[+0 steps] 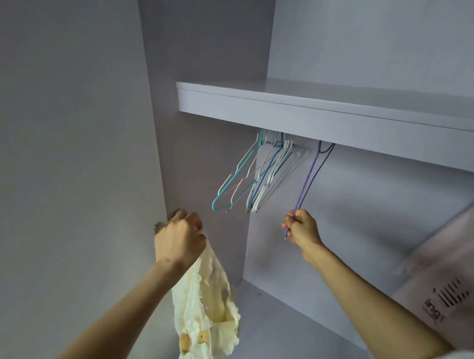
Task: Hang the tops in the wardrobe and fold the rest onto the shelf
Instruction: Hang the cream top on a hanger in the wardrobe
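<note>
I face an open white wardrobe. My left hand (pixel 179 238) grips a cream-yellow garment (pixel 207 307) that hangs crumpled below the fist. My right hand (pixel 300 229) pinches the lower corner of a purple wire hanger (pixel 307 179), whose hook goes up behind the front edge of the shelf (pixel 313 115). Left of it, several empty teal, blue and white hangers (pixel 257 177) hang bunched together under the shelf. The rail itself is hidden behind the shelf front.
The wardrobe door (pixel 65 146) stands open on the left, with a metal hinge (pixel 161 225) behind my left hand. A pale pink storage bag (pixel 442 280) with dark print leans at the right. The wardrobe's back panel (pixel 363 224) is bare.
</note>
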Demonstrator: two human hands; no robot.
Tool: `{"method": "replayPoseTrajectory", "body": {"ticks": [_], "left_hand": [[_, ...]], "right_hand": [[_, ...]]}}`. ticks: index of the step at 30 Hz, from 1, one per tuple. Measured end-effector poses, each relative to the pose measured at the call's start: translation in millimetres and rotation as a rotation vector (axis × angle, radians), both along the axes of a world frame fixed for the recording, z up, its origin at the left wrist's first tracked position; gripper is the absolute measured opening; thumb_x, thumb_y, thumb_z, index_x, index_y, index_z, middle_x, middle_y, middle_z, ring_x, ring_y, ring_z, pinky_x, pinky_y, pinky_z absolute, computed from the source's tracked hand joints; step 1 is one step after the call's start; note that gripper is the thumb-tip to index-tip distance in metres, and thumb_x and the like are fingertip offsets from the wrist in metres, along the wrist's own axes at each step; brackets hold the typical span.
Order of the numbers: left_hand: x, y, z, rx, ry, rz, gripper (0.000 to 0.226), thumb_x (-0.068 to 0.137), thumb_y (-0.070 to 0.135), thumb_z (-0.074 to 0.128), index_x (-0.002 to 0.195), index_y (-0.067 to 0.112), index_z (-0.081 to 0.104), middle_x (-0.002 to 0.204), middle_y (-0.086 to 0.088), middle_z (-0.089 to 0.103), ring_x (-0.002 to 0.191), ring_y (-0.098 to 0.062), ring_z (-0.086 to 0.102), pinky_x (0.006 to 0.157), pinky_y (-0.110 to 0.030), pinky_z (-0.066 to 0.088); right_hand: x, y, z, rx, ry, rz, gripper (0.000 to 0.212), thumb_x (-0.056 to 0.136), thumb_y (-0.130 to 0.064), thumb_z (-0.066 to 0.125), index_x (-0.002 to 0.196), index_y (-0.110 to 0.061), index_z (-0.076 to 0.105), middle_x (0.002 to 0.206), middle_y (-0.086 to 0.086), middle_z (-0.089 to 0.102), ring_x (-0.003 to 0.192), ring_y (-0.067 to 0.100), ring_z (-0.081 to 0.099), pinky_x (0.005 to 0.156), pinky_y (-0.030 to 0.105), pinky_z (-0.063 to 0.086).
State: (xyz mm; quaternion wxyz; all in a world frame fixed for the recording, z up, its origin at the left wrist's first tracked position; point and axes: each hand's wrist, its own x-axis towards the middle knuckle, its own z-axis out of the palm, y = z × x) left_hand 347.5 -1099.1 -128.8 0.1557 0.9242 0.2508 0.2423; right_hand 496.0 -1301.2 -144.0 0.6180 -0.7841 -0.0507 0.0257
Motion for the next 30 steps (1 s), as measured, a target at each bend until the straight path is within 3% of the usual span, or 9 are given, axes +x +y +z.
{"method": "replayPoseTrajectory", "body": {"ticks": [4,9,12,14,16,20,24,27,30], "left_hand": [[3.5,-5.8,-11.7,-0.083,0.026,-0.039,0.021,0.075,0.014,0.057,0.090,0.027,0.063,0.102,0.002,0.063,0.091,-0.029,0.059,0.068,-0.027,0.036],[-1.6,-19.9,-38.5,-0.132,0.080,-0.088,0.023,0.074,0.015,0.058,0.091,0.028,0.065,0.099,0.001,0.067,0.091,-0.031,0.061,0.069,-0.027,0.037],[-7.9,-25.0,-49.9,-0.156,0.102,-0.118,0.023,0.074,0.015,0.058,0.091,0.028,0.066,0.098,0.001,0.068,0.091,-0.030,0.061,0.069,-0.027,0.037],[-9.2,-26.1,-53.0,-0.175,0.130,-0.130,0.023,0.074,0.015,0.057,0.092,0.027,0.065,0.097,0.001,0.067,0.090,-0.029,0.060,0.068,-0.026,0.035],[-8.2,-26.4,-53.7,-0.200,0.164,-0.135,0.023,0.074,0.016,0.056,0.093,0.027,0.065,0.094,-0.001,0.067,0.086,-0.029,0.058,0.067,-0.026,0.035],[-4.3,-24.4,-52.7,-0.297,0.204,-0.106,0.021,0.075,0.016,0.053,0.091,0.024,0.064,0.086,-0.002,0.063,0.077,-0.026,0.049,0.068,-0.028,0.036],[-0.5,-18.4,-52.0,-0.377,0.186,-0.043,0.016,0.077,0.015,0.052,0.088,0.022,0.061,0.081,-0.002,0.055,0.078,-0.028,0.047,0.070,-0.029,0.038],[-0.5,-17.5,-51.7,-0.391,0.171,-0.028,0.013,0.077,0.015,0.052,0.085,0.023,0.059,0.080,-0.002,0.054,0.077,-0.028,0.047,0.069,-0.029,0.037],[-0.7,-17.7,-52.8,-0.418,0.179,-0.030,0.012,0.077,0.016,0.053,0.083,0.025,0.057,0.080,-0.001,0.055,0.078,-0.028,0.047,0.070,-0.029,0.037]], "right_hand": [[-46.9,-16.7,-45.1,0.002,0.015,0.057,0.021,0.090,0.009,0.046,0.080,-0.010,0.043,0.084,0.016,0.052,0.054,0.018,0.042,0.042,0.012,0.037],[-92.3,-37.3,-87.2,0.023,0.018,0.076,0.034,0.086,0.015,0.046,0.092,-0.018,0.046,0.083,0.009,0.052,0.069,0.016,0.051,0.060,0.015,0.044],[-95.1,-37.6,-88.8,0.058,0.022,-0.073,0.019,0.092,0.005,0.048,0.100,-0.012,0.044,0.074,0.002,0.048,0.059,0.015,0.049,0.056,0.017,0.044],[-97.4,-36.6,-90.3,-0.033,-0.044,-0.169,0.006,0.095,-0.006,0.048,0.092,-0.010,0.045,0.068,-0.002,0.045,0.058,0.013,0.044,0.058,0.022,0.038],[-105.0,-36.8,-92.7,-0.097,-0.112,-0.238,0.019,0.096,-0.014,0.049,0.078,-0.012,0.045,0.062,-0.004,0.043,0.057,0.009,0.041,0.059,0.021,0.030],[-118.7,-36.9,-92.5,0.118,-0.075,-0.300,0.032,0.099,-0.017,0.044,0.068,-0.015,0.048,0.064,-0.005,0.049,0.062,0.006,0.046,0.064,0.021,0.034],[-124.4,-33.2,-86.9,0.365,0.076,-0.345,0.037,0.090,-0.016,0.046,0.055,-0.017,0.033,0.047,-0.012,0.033,0.046,0.005,0.029,0.055,0.026,0.025],[-129.0,-31.9,-86.6,0.439,0.129,-0.294,0.035,0.075,-0.014,0.041,0.042,-0.021,0.033,0.042,-0.009,0.029,0.044,0.008,0.026,0.053,0.027,0.021],[-130.0,-32.8,-89.3,0.606,0.255,-0.142,0.050,0.082,-0.007,0.029,0.035,-0.020,0.036,0.040,-0.004,0.031,0.041,0.010,0.027,0.054,0.027,0.020]]}}
